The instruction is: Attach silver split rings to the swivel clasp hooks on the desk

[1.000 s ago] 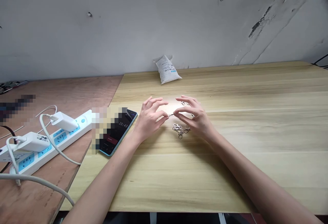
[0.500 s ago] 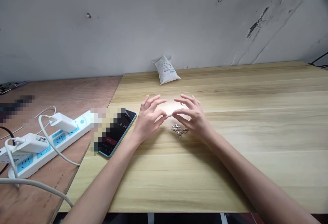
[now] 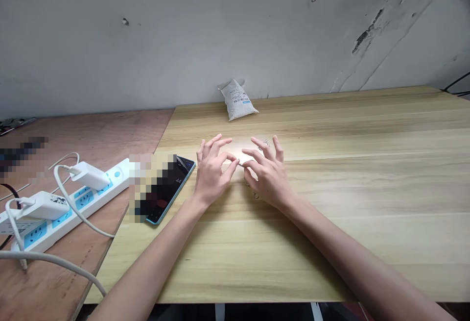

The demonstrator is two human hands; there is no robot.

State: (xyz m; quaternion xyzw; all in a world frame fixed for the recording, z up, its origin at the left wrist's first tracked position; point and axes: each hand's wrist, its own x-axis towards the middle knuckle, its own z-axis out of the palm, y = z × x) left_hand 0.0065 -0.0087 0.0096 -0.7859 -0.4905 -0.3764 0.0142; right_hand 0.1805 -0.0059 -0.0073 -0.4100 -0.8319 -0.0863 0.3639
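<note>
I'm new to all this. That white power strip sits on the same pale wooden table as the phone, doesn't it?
No: the white power strip sits on a darker reddish wooden board, to the left of the pale wooden table. The phone does lie on the pale table. The head view shows this.
</note>
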